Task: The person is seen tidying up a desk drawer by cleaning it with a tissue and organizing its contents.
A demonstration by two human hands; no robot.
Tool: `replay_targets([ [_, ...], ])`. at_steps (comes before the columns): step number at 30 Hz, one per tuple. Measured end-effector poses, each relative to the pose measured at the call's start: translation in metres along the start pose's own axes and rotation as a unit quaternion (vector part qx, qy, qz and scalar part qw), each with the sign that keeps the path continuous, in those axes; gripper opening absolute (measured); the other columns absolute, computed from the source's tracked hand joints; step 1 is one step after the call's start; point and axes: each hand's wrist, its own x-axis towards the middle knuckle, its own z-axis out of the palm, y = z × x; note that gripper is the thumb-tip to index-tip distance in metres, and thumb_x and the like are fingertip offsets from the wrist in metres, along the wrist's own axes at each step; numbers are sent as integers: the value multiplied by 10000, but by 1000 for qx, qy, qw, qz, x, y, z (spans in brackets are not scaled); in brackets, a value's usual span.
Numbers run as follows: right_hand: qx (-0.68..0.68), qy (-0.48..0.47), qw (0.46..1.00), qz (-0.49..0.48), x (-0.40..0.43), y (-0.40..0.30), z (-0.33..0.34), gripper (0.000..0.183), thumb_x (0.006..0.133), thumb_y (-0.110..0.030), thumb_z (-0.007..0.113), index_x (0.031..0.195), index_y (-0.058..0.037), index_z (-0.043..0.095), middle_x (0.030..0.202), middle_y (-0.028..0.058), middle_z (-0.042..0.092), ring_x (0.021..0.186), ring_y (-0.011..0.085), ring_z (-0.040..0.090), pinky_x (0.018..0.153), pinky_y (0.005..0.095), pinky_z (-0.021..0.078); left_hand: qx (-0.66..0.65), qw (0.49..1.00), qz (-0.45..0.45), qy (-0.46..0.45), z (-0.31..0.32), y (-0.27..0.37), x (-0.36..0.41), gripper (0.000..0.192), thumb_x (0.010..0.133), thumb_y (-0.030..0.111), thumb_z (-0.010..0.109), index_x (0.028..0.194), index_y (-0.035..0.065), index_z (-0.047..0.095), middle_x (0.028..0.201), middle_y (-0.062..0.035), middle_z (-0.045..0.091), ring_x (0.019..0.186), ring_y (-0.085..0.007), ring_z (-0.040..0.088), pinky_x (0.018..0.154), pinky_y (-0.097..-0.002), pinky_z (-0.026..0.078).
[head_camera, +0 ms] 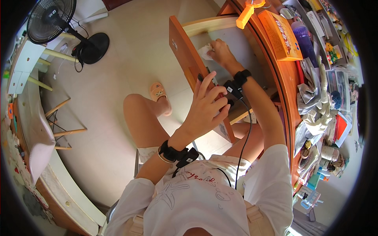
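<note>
My right hand (221, 53) reaches into a pulled-out wooden drawer (184, 56), with its fingers closed on a crumpled white piece (205, 52), perhaps tissue or cloth. The white piece is just inside the drawer front. My left hand (205, 107) is over the drawer front nearer my body, fingers spread. A small dark object (200, 77) shows by its fingertips; whether the hand grips it is unclear. Red and black things partly show behind the left fingers. Much of the drawer's pale floor (236, 38) is visible beyond my right hand.
Above the drawer, the desk (285, 88) holds an orange box (280, 35), a purple bottle (304, 38), cloths and clutter. An orange-handled object (246, 16) overhangs its edge. Black cables run from both wrist straps. A floor fan (91, 48) and a chair (44, 147) stand left.
</note>
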Motion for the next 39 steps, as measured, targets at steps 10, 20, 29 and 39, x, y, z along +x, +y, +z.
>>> replay_targets([
  [10, -33, -30, 998, -49, 29, 3, 3, 169, 673, -73, 666, 804, 24, 620, 834, 238, 624, 822, 394, 606, 754, 434, 492, -2, 1000, 3, 7, 0, 2, 1, 64, 756, 79, 636, 735, 49, 584, 1033, -37, 540, 1278, -373, 290, 1021, -504, 253],
  [20, -92, -10, 993, -78, 28, -15, 5, 95, 661, 23, 570, 746, 22, 612, 795, 243, 613, 787, 401, 608, 736, 445, 500, -3, 1000, 12, 6, 2, -1, 1, 126, 772, 119, 633, 709, 58, 541, 1044, -44, 494, 1289, -352, 278, 1013, -626, 234],
  [29, -65, 13, 996, -65, 28, -5, 7, 156, 660, -43, 614, 810, -4, 633, 837, 212, 630, 783, 384, 616, 735, 434, 503, -5, 1000, 16, 11, 2, 0, 1, 113, 770, 118, 634, 724, 57, 550, 1034, -42, 498, 1290, -348, 279, 1010, -622, 241],
  [39, 177, 7, 978, 115, 12, 23, -35, 274, 674, -202, 688, 867, -21, 620, 816, 187, 654, 762, 366, 634, 692, 388, 509, 4, 1000, 20, 15, 1, 0, 0, 131, 779, 128, 626, 712, 61, 535, 1032, -45, 495, 1287, -350, 278, 1010, -621, 238],
])
